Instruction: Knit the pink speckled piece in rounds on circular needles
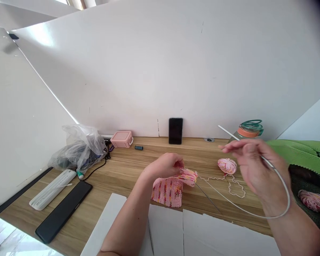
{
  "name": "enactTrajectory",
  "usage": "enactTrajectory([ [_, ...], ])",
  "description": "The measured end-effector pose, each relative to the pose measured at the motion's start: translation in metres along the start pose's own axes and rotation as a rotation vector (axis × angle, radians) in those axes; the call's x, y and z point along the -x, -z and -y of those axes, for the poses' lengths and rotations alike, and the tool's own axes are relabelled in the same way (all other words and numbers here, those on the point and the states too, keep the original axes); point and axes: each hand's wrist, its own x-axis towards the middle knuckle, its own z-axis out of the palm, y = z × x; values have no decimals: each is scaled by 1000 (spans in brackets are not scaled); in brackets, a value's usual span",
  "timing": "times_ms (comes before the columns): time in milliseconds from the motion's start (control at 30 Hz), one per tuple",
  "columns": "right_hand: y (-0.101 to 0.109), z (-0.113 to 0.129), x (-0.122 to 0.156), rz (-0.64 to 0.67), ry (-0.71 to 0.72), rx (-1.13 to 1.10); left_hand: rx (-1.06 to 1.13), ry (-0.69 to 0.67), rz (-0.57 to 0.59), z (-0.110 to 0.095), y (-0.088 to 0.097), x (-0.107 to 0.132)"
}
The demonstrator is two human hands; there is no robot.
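My left hand [164, 165] is closed on the top edge of a pink knitted piece [170, 187] lying on the wooden desk [117, 170]. My right hand [253, 161], raised above the desk, pinches a white knitting needle [228, 133] whose thin cable [256, 213] loops down and back toward the knitting. A second needle tip [208, 196] rests on the desk by the piece. Loose yarn [233, 183] runs from the knitting to a small pink yarn ball [227, 165].
A black phone [175, 130] leans on the white back wall. A pink box [122, 139], plastic bag [78, 147], white power strip [52, 188] and black flat case [64, 211] lie left. A bottle [249, 129] and green bag [304, 156] with another yarn ball [315, 200] sit right. White paper sheets [202, 234] lie in front.
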Motion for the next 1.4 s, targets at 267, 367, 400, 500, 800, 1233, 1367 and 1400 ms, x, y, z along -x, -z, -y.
enactTrajectory([
  [267, -17, -31, 20, 578, -341, -239, 138, -55, 16, -6, 1, 4],
  [367, -14, -30, 19, 697, -443, -171, 192, -61, 18, -5, 3, 5],
  [400, -12, -29, 17, 703, -460, -170, 216, -66, 19, -5, 3, 5],
  [500, -3, -26, 9, 689, -481, -237, 281, -81, 34, -6, 4, 6],
  [800, 12, -15, -3, 545, -580, -335, 246, -50, 51, -7, 4, 5],
  [1233, 5, -16, -1, 300, -297, 17, 251, -79, 55, -2, 3, 4],
  [1367, 5, -13, -2, 226, -172, 173, 260, -71, 70, -1, 2, 3],
  [1400, 6, -12, -3, 207, -157, 205, 261, -67, 73, -1, 2, 3],
])
